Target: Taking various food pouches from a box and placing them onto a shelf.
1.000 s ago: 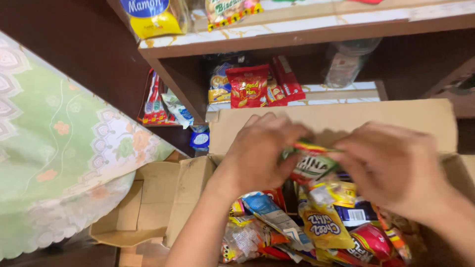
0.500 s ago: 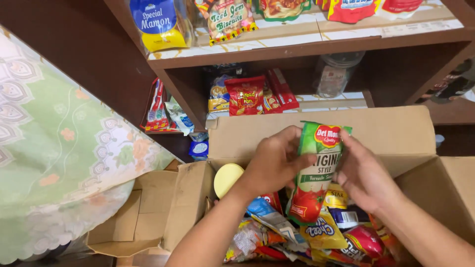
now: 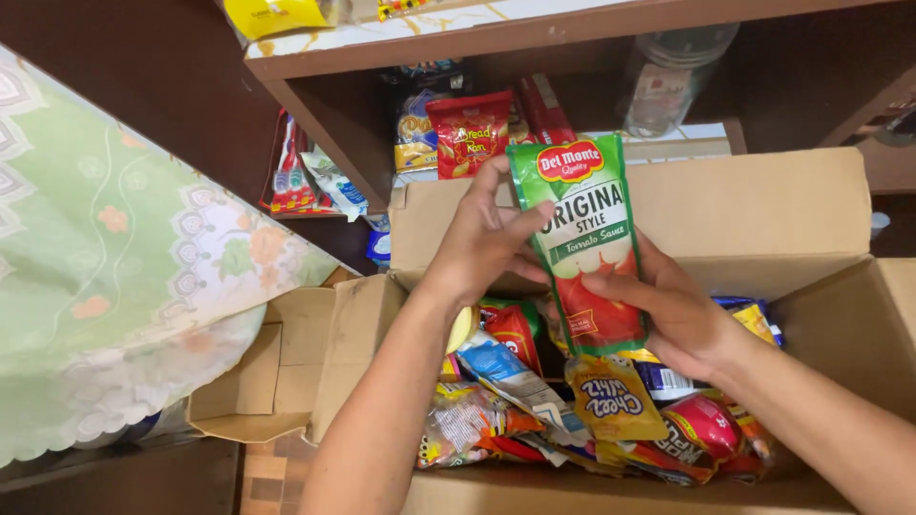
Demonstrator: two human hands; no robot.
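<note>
- While both hands hold it upright over the open box point(image 3: 763, 205), a green and red pouch point(image 3: 584, 243) fills the middle of the view, its top green with a red oval label, its lower half red with a pictured tomato.
- The left hand point(image 3: 482, 238) is closed on the pouch's upper left edge, thumb across the front, fingers behind.
- The right hand point(image 3: 668, 305) is clamped on the lower right part, thumb lying across the red front, palm behind.
- The pouch stands between the two hands, touching both, above the packets in the box and in front of the box's raised back flap.
- Just below the pouch, in the box, lies a yellow snack bag point(image 3: 611, 401) with a purple patch on it.
- Left of that lies a blue and white packet point(image 3: 506, 372), tilted, and beside it a small red packet point(image 3: 515, 329).
- A red and pink bag point(image 3: 701, 429) lies at the lower right of the heap, under the right wrist.
- A round yellow thing point(image 3: 463, 329) shows beside the left wrist; what it is I cannot tell.
- On the wooden shelf point(image 3: 534, 29) behind the box stands a red snack bag point(image 3: 468, 133), with a yellow packet point(image 3: 415, 133) to its left.
- A clear jar point(image 3: 668, 86) stands further right in the same shelf bay.
- On top of the shelf a yellow bag point(image 3: 277, 14) lies at the edge of the view.
- Red and white packets point(image 3: 301, 176) hang at the shelf's left side.
- A green flowered cloth point(image 3: 114, 257) covers the left of the view, beside the box's outer flaps.
</note>
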